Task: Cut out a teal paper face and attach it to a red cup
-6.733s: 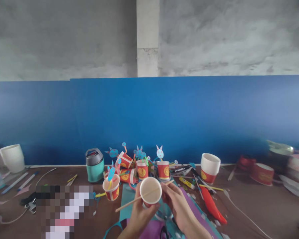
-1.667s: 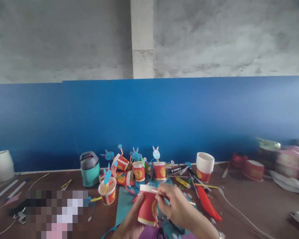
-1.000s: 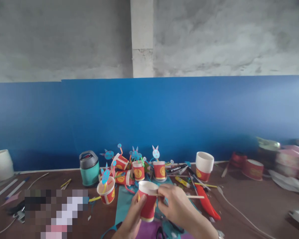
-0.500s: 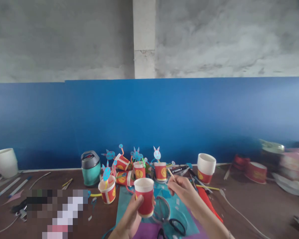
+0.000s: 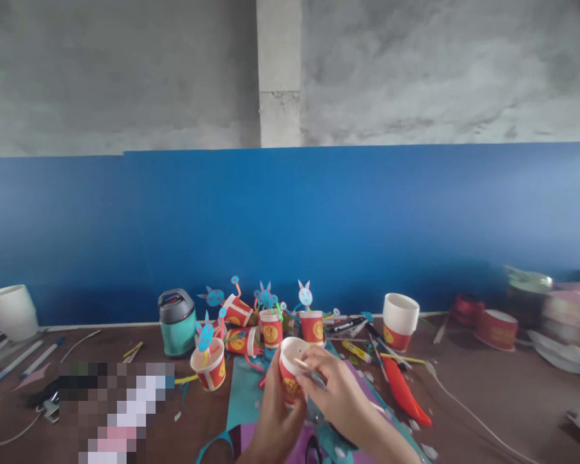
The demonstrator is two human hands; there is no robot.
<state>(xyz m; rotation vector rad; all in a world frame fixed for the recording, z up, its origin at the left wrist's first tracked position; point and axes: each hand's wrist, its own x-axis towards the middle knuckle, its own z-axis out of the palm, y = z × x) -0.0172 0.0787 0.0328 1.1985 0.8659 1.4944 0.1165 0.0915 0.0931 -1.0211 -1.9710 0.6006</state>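
Observation:
A red paper cup with a white rim stands tilted in my left hand, whose fingers wrap round it. My right hand is closed at the cup's right side, pinching a thin pale wooden stick. The stick's tip is at the cup's mouth; whether it touches the wall I cannot tell. Behind them stand decorated paper cups, one with a white rabbit face above it. Black-handled scissors lie below my hands, partly hidden.
Teal paper and purple paper lie under my hands, with scraps about. A teal lidded jar stands at left, stacked paper cups at right. A red pouch-like thing, a yellow marker and a white cable lie rightward.
My right hand has moved left and down, bringing the wooden stick to the cup's mouth. My left hand has turned the cup, so its yellow emblem now shows and its mouth tips toward me.

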